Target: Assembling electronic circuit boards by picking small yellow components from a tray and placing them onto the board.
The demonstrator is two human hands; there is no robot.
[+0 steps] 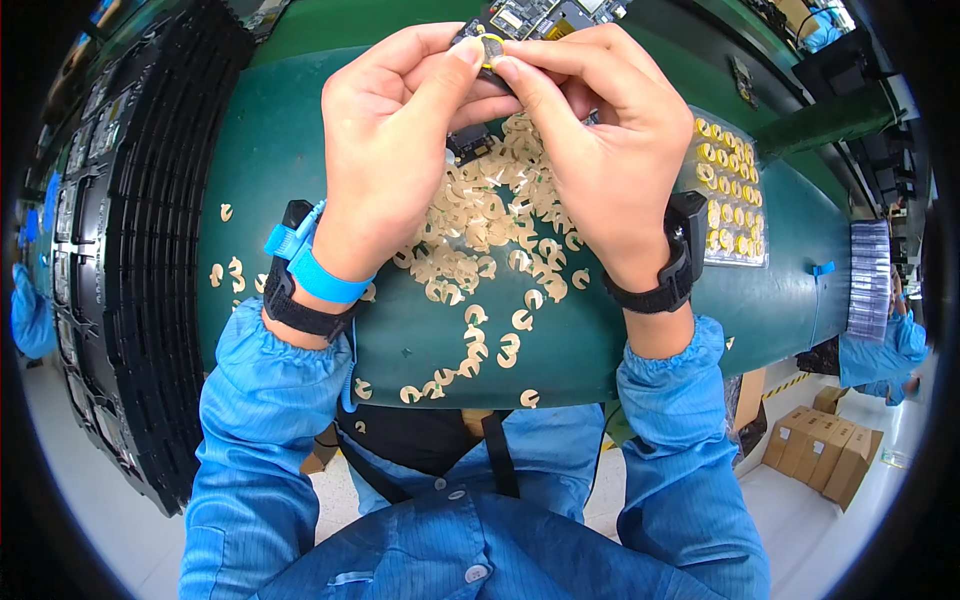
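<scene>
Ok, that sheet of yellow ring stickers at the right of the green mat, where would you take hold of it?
Take the sticker sheet by its near bare margin, coming from the person's right side. It lies flat on the green mat, and the right hand covers its left edge. The rings fill the middle, so a pinch there would likely touch them. The right edge is free.

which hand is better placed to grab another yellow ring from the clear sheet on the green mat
Probably the right hand. The clear sheet of yellow rings lies just beside its wrist, while the left hand is on the far side. Both hands' fingers pinch the small round part at the circuit board, so one must let go.
</scene>
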